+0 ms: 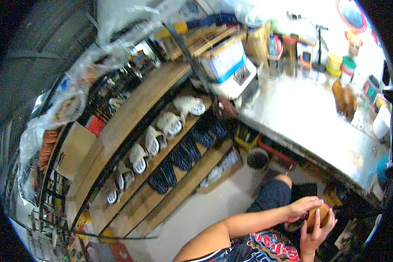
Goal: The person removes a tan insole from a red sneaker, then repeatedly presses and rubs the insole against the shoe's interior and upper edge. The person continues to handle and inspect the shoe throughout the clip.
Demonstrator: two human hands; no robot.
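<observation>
At the lower right, a tan-brown rounded piece with a reddish-orange edge (pixel 323 212) sits between my two hands; it looks like leather, but its kind is partly hidden by my fingers. My left hand (pixel 303 208) is closed on its upper left side, thumb and fingers pressed near the top. My right hand (pixel 318 232) wraps it from below and the right, with fingers laid over its face. The piece is held over my lap, below the edge of the metal-topped bench (pixel 288 102).
Brown shoes (pixel 345 102) stand on the bench's right part, near tubs (pixel 348 67) and a white roll (pixel 381 122). To the left, a wooden rack (pixel 131 105) carries several pale shoes (pixel 170 124) and dark footwear (pixel 185 153). A round bin (pixel 257 158) stands under the bench.
</observation>
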